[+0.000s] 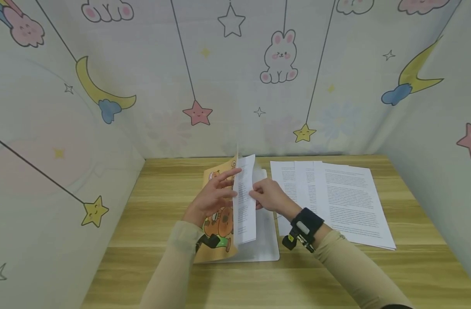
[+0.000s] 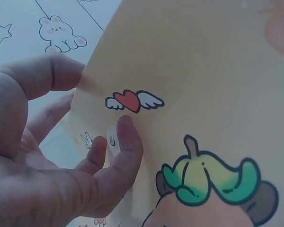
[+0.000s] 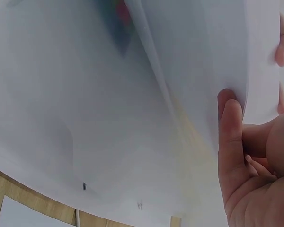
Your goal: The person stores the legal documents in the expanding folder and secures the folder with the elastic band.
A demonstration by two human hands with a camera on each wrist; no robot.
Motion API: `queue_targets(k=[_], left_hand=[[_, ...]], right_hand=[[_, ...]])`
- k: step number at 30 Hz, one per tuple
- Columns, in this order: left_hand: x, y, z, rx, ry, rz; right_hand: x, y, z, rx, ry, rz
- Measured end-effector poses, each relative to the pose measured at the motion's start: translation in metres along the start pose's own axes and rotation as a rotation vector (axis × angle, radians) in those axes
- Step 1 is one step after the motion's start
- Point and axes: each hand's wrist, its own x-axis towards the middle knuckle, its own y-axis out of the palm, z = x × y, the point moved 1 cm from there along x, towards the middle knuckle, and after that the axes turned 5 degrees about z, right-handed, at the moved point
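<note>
An orange folder (image 1: 210,255) printed with cartoon animals stands partly opened on the table, its cover tilted up and its pale back panel (image 1: 268,246) lying flat. Several printed sheets (image 1: 246,223) stand upright inside. My left hand (image 1: 214,195) holds the cover's edge between spread fingers; in the left wrist view two fingertips lie on the orange cover (image 2: 217,109) and others pass behind its edge. With thumb and fingers my right hand (image 1: 270,195) pinches the right edge of the sheets. The right wrist view shows those fingers against the white sheets (image 3: 203,56).
More printed pages (image 1: 351,201) lie fanned out and overlapping to the right of the folder on the wooden table (image 1: 258,287). Cloth walls (image 1: 235,128) with cartoon drawings enclose the table at the back and both sides.
</note>
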Motion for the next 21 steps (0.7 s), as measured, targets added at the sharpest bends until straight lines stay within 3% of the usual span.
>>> queue_targets(k=[14, 21], left_hand=[[0.0, 0.001, -0.002, -0.029, -0.003, -0.002], [-0.001, 0.001, -0.001, -0.021, -0.009, 0.0]], right_hand=[[0.0, -0.003, -0.005, 0.019, 0.034, 0.004], [-0.002, -0.007, -0.012, 0.097, 0.051, -0.012]])
